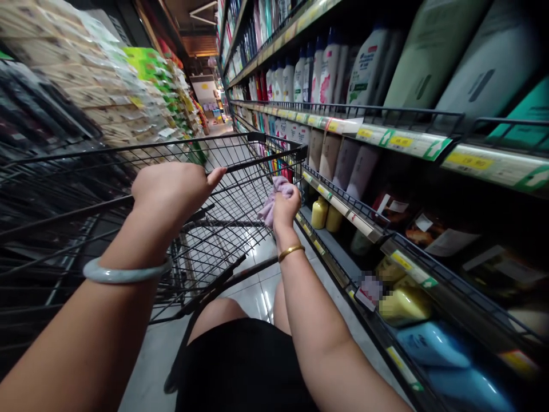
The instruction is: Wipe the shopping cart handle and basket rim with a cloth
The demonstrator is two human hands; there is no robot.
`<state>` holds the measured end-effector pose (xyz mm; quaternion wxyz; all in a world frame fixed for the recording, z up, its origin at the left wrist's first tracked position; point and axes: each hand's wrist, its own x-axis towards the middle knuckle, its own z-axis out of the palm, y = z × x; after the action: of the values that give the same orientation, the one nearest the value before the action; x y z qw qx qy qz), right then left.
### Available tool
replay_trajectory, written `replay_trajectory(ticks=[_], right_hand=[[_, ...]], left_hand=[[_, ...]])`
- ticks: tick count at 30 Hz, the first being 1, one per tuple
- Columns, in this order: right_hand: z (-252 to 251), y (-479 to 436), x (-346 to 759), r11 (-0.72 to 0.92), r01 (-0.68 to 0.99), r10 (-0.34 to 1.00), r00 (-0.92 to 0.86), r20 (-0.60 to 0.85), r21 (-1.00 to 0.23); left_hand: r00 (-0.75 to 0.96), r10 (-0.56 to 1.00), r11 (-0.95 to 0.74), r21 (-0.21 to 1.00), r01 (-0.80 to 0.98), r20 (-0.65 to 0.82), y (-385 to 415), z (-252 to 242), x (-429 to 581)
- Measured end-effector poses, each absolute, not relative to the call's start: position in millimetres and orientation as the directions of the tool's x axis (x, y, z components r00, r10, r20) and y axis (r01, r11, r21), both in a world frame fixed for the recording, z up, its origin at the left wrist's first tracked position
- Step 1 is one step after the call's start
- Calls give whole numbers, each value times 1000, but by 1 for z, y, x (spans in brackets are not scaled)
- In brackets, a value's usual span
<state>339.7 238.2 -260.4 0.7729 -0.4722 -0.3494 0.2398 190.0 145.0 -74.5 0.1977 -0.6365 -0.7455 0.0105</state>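
Note:
My left hand (174,183) is wrapped over the black rail of a wire shopping cart (231,197), with its thumb lying along the bar. A light purple cloth (269,207) is bunched in my right hand (288,203), whose fingers are closed around it. This hand is near the cart's right corner, close to the shelf; whether it touches the cart I cannot tell. The wire basket shows the tiled floor through its mesh.
Shelves (326,191) of shampoo bottles (366,66) run along the right, with yellow bottles (319,213) and blue bottles (433,343) low down. Stacked packages (86,74) line the left. Between them the tiled aisle floor (221,157) leads away.

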Motion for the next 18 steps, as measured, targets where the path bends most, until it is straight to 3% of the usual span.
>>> replay_trajectory(ticks=[2, 5, 7, 9, 11, 12, 14, 16, 18], right_hand=[[-243, 226, 327, 531, -15, 673, 616, 410, -847], [-216, 206, 301, 728, 83, 581, 454, 676, -681], [-213, 202, 294, 761, 114, 558, 388, 734, -638], [-225, 209, 302, 686, 74, 628, 440, 641, -723], [-245, 223, 320, 512, -29, 717, 565, 408, -859], [-254, 230, 331, 409, -80, 732, 624, 274, -909], [-262, 239, 346, 320, -110, 710, 685, 161, -941], [-255, 237, 348, 358, -91, 692, 695, 198, -929], [-239, 227, 337, 496, -29, 680, 635, 368, -868]], left_hand=[[-114, 952, 193, -263, 945, 285, 146, -75, 189], [-106, 951, 187, -269, 945, 291, 146, -74, 189], [-93, 952, 178, -276, 945, 293, 145, -74, 189], [-88, 953, 172, -278, 945, 288, 143, -73, 189], [-88, 955, 169, -276, 946, 284, 141, -72, 190], [-87, 955, 168, -275, 947, 284, 140, -72, 191], [-83, 956, 164, -277, 947, 282, 139, -73, 192], [-71, 957, 155, -290, 944, 280, 138, -74, 193], [-43, 957, 135, -308, 942, 286, 137, -74, 191]])
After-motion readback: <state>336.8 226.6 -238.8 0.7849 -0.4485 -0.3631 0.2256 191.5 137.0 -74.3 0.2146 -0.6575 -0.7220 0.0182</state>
